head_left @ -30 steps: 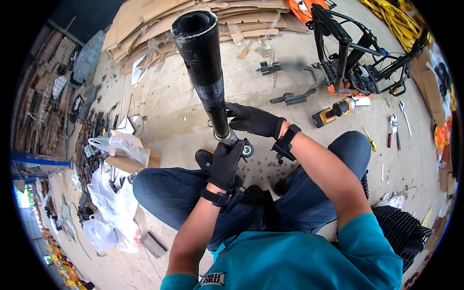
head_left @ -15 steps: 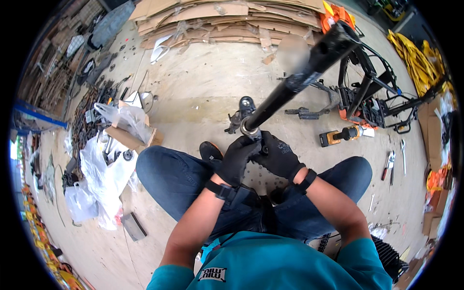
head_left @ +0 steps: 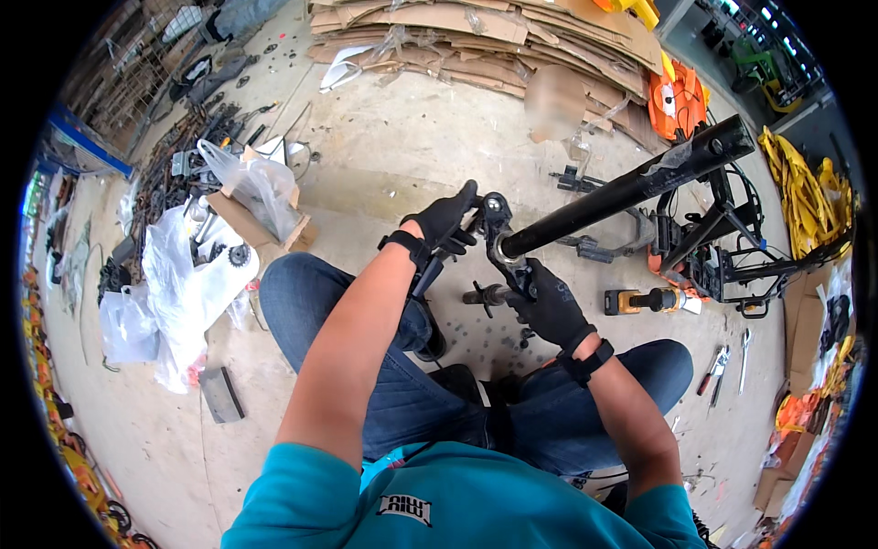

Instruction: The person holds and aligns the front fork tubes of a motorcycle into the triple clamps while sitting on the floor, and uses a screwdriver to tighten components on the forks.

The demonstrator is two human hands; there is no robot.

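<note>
A long black tube (head_left: 622, 201) slants up to the right from a black metal bracket (head_left: 496, 210) with a bright ring at the joint. My gloved right hand (head_left: 553, 306) is closed round the bracket's near end, just below the ring. On the bracket's far left side is my gloved left hand (head_left: 444, 221), its fingers bent against the edge and one pointing up; its grip is partly hidden. Below the bracket, between my knees, a short metal shaft with black fittings (head_left: 485, 295) shows. Both hands wear black gloves.
A yellow-and-black power tool (head_left: 649, 300), pliers (head_left: 715, 371) and a wrench (head_left: 744, 357) lie at right. Behind them stands a black frame (head_left: 713, 229). Flattened cardboard (head_left: 439, 37) is stacked at the back. Plastic bags (head_left: 178, 293) and an open carton (head_left: 242, 220) lie left.
The tube has swung down to the right. My left hand has moved from beside my right hand to the bracket's far left side. My right hand has shifted slightly right, staying at the near end.
</note>
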